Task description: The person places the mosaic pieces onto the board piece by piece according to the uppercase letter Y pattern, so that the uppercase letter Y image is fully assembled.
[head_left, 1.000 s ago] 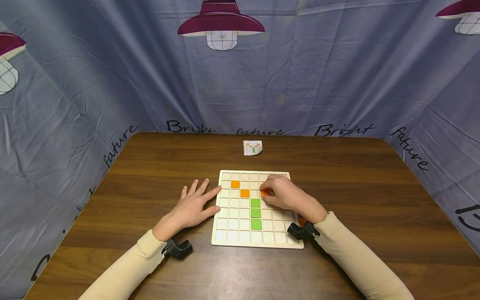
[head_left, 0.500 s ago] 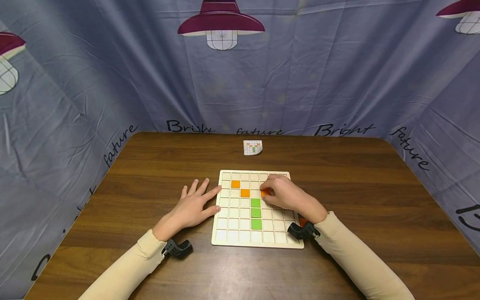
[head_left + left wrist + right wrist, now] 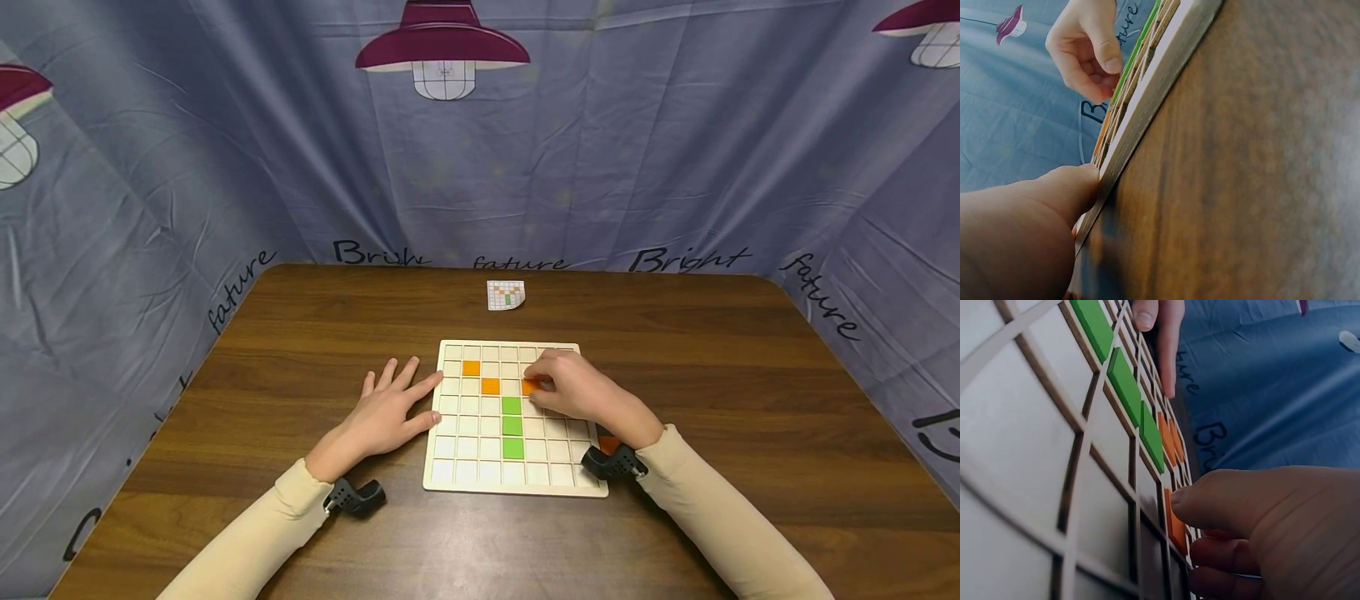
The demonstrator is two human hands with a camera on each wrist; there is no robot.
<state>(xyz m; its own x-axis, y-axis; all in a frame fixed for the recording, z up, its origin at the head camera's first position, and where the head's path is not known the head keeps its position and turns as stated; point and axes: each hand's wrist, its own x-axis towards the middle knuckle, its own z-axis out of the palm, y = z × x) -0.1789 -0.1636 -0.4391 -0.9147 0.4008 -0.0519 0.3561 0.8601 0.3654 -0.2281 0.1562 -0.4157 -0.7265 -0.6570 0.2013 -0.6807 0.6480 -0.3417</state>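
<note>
A pale wooden grid board (image 3: 477, 473) lies on the table. Green tiles (image 3: 512, 426) form a column in its middle, with two orange tiles (image 3: 471, 368) set diagonally at upper left. My left hand (image 3: 384, 419) lies flat with fingers spread, index and thumb tips at the board's left edge. Over the right side, my right hand (image 3: 573, 385) pinches another orange tile (image 3: 530, 387) between thumb and fingers. From the right wrist, this orange tile (image 3: 1175, 526) sits in a cell with the thumb at its edge; the fingers partly hide it.
Behind the board lies a small paper card (image 3: 506, 295) with a coloured grid pattern. An orange-red piece (image 3: 609, 444) shows by the board's right edge, partly under the right wrist. A blue-grey curtain (image 3: 480, 183) stands behind the table.
My right hand has shifted slightly to the right, and more of the orange tile at its fingertips shows. The left hand and the board have stayed put.
</note>
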